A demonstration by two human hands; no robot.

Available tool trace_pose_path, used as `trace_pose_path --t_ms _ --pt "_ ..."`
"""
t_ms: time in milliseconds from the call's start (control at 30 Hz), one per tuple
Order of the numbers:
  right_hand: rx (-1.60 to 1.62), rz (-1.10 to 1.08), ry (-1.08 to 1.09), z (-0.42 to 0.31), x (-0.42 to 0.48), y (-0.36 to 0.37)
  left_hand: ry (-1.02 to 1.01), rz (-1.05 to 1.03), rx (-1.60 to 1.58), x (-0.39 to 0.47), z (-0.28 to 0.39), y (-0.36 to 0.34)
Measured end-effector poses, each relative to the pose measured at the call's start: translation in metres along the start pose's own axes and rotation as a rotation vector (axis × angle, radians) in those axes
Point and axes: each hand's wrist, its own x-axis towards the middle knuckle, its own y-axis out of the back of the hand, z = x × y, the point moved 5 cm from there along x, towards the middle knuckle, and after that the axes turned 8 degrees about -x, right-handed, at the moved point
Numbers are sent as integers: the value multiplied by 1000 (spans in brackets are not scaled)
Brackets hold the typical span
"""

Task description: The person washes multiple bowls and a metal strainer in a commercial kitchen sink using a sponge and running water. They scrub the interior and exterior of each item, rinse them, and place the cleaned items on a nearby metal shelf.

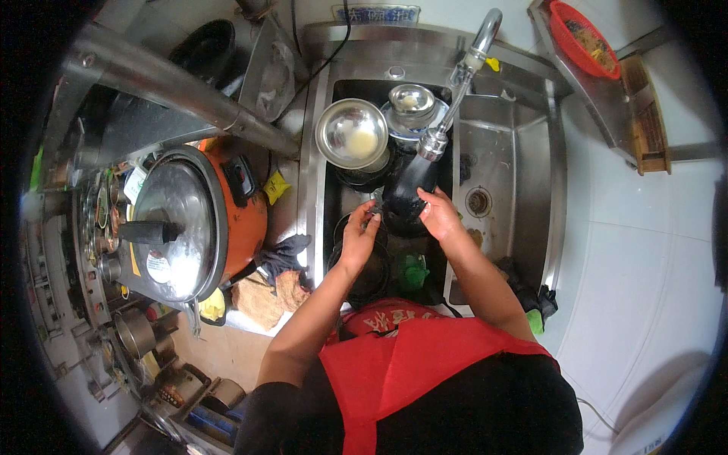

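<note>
Over the left basin of a steel sink, my right hand (pixel 439 216) grips the rim of a black bowl (pixel 401 205). Water sprays into the bowl from the faucet's spray head (pixel 432 144). At the bowl's left side is my left hand (pixel 362 230), thumb and fingertips pinched on a small greyish thing too blurred to name. Behind the hands, a steel bowl (pixel 351 133) rests on other dishes, and a smaller steel bowl (pixel 411 99) tops a stack on a plate. More dark bowls (pixel 364 272) lie in the basin nearer my body, beside a green object (pixel 413 273).
To the right is a second basin (pixel 489 151) with a drain. An orange cooker (pixel 242 222) with a lid stands left, near cloths (pixel 259 298). A steel pole (pixel 187 94) crosses the upper left. A red basket (pixel 586 42) sits on the upper-right shelf.
</note>
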Motion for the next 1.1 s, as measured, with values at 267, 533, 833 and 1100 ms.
trace_pose_path --t_ms 267,533,833,1100 --pt "-1163 -455 148 25 -63 -47 -491 -51 639 -62 75 -2" --pt "-1457 -944 317 33 -102 -108 -244 -219 875 -115 74 47" --pt "-1982 -201 102 56 -14 41 -692 106 587 -203 186 111" --pt "-2328 -176 -89 98 16 89 -891 699 662 -204 293 235"
